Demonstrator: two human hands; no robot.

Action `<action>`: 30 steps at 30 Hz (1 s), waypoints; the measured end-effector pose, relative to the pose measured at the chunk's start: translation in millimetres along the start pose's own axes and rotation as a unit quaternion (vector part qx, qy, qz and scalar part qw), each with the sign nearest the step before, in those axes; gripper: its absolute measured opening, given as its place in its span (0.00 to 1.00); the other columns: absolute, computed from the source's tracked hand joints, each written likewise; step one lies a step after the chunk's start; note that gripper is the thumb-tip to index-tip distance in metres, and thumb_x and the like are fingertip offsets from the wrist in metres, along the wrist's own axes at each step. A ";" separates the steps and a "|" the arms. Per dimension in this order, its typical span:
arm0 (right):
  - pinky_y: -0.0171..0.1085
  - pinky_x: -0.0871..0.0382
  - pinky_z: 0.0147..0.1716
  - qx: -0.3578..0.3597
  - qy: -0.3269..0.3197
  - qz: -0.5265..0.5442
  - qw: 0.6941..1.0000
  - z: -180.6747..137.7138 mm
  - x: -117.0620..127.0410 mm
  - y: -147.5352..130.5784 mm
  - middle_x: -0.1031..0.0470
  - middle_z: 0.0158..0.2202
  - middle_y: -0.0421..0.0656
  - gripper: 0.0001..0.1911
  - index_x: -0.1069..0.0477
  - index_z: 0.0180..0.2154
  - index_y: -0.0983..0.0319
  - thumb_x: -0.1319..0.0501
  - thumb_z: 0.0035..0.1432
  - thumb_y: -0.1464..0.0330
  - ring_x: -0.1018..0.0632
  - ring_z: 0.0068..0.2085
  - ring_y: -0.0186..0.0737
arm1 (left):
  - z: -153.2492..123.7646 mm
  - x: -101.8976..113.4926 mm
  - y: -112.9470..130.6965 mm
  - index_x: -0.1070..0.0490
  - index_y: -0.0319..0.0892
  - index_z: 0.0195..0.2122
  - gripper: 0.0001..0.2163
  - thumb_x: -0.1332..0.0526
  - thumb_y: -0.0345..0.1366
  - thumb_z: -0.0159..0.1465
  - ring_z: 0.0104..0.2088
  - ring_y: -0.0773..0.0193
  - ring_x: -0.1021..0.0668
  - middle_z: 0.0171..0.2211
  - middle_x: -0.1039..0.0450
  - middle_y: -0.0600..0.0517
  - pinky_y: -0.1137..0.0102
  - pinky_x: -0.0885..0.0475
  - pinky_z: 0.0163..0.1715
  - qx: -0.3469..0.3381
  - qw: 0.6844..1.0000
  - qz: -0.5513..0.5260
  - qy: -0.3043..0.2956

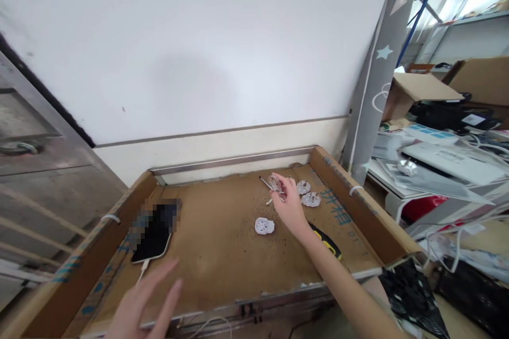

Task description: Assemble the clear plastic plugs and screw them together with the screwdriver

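Observation:
My right hand (287, 201) reaches across a cardboard-lined tray (222, 254) and pinches a small clear plastic plug part (275, 182) together with a thin metal tool (264, 182). Just beyond it lie two white plug pieces (307, 194). A third white plug piece (264, 226) rests to the left of my wrist. My left hand (145, 304) hovers open at the tray's near edge, fingers spread and holding nothing. It is close to a black phone (153, 238) with a white cable.
A black and yellow tool (328, 242) lies under my right forearm. Cardboard walls (358, 206) edge the tray; a white wall stands behind it. To the right are cluttered boxes (421, 90), papers and cables. A metal cabinet (35, 169) stands on the left.

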State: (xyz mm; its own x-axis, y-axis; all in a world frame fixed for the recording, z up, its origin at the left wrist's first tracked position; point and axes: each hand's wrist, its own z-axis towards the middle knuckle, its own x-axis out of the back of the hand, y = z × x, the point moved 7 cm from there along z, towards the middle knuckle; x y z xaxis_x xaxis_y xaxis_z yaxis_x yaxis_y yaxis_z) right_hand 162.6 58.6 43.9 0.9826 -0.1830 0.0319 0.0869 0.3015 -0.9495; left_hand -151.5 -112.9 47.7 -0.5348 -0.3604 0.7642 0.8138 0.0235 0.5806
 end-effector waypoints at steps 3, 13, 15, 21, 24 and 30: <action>0.41 0.31 0.44 -0.012 -0.028 0.022 0.999 3.6 -9.5 10.7 0.35 0.45 0.45 0.19 0.35 0.49 0.63 0.41 0.55 0.66 0.31 0.42 0.33 | 79.0 8.6 11.6 0.38 0.44 0.56 0.28 0.49 0.52 0.58 0.55 0.45 0.33 0.56 0.36 0.47 0.52 0.41 0.57 -0.033 0.982 0.170 0.073; 0.37 0.28 0.40 -0.071 -0.050 0.138 0.987 16.5 -18.9 33.6 0.35 0.49 0.47 0.20 0.39 0.52 0.65 0.43 0.58 0.66 0.28 0.42 0.33 | 140.2 -25.5 -49.0 0.49 0.36 0.62 0.31 0.52 0.50 0.62 0.50 0.38 0.31 0.57 0.40 0.36 0.52 0.33 0.47 0.100 0.941 0.324 -0.011; 0.36 0.28 0.38 -0.075 -0.039 0.143 0.986 11.8 -19.7 36.5 0.35 0.50 0.47 0.21 0.40 0.52 0.65 0.43 0.58 0.66 0.28 0.42 0.33 | 139.0 -25.3 -46.7 0.51 0.37 0.63 0.31 0.52 0.50 0.62 0.51 0.38 0.31 0.59 0.43 0.37 0.52 0.33 0.47 0.108 0.945 0.310 -0.007; 0.34 0.27 0.36 -0.074 -0.024 0.138 0.987 0.1 -18.0 43.4 0.37 0.52 0.48 0.23 0.41 0.54 0.64 0.42 0.58 0.67 0.28 0.42 0.33 | 142.8 -23.8 -49.5 0.56 0.40 0.64 0.31 0.52 0.47 0.63 0.53 0.40 0.32 0.62 0.50 0.37 0.52 0.34 0.48 0.097 0.955 0.278 -0.017; 0.34 0.27 0.36 -0.066 -0.029 0.128 0.989 -1.1 -17.2 44.4 0.37 0.51 0.48 0.23 0.41 0.54 0.64 0.42 0.58 0.67 0.28 0.42 0.33 | 140.1 -24.4 -34.9 0.48 0.36 0.62 0.30 0.50 0.47 0.62 0.55 0.37 0.35 0.62 0.50 0.35 0.49 0.37 0.51 0.070 0.953 0.293 0.008; 0.36 0.29 0.39 -0.026 -0.060 0.065 0.996 -5.8 -18.4 36.5 0.34 0.48 0.46 0.22 0.39 0.53 0.64 0.41 0.57 0.66 0.28 0.39 0.30 | 124.1 -79.3 95.3 0.38 0.46 0.56 0.20 0.49 0.46 0.65 0.51 0.55 0.29 0.51 0.30 0.48 0.61 0.35 0.52 -0.156 0.986 0.054 0.002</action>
State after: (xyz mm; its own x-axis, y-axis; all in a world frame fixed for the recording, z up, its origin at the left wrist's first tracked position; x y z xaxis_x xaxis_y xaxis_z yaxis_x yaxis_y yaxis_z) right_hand 146.8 67.5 6.8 0.9979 -0.0312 -0.0576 -0.0473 0.2652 -0.9630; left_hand -59.8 33.7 77.2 -0.4413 -0.3751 0.8152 0.8964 -0.2263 0.3811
